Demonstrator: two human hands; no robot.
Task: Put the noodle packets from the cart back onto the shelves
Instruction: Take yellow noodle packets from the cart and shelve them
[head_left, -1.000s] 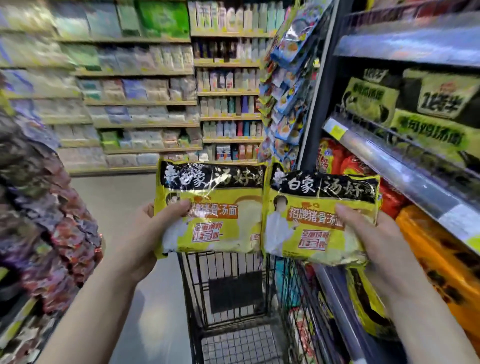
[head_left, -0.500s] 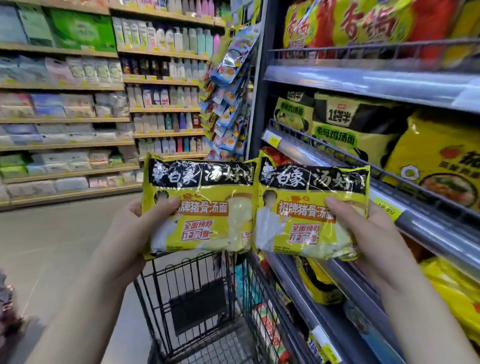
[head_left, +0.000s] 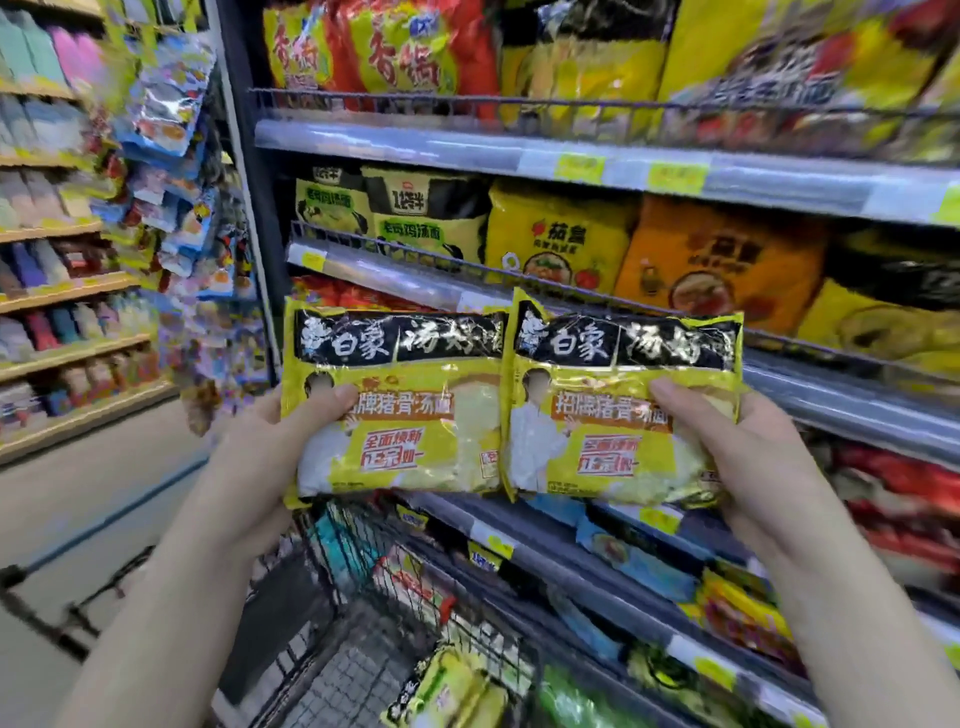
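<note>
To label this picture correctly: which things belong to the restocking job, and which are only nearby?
Job: left packet, right packet, cart, packet lying inside it, noodle shelves.
Only nearby: hanging bags, shelves across the aisle.

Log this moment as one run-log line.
left hand: holds left packet | right hand: holds right packet | packets: side by side, before shelf | cart: below, yellow packet inside

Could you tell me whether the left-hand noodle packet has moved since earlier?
Yes: the left-hand noodle packet moved right, from left of the dark shelf upright to its shelf side.
</note>
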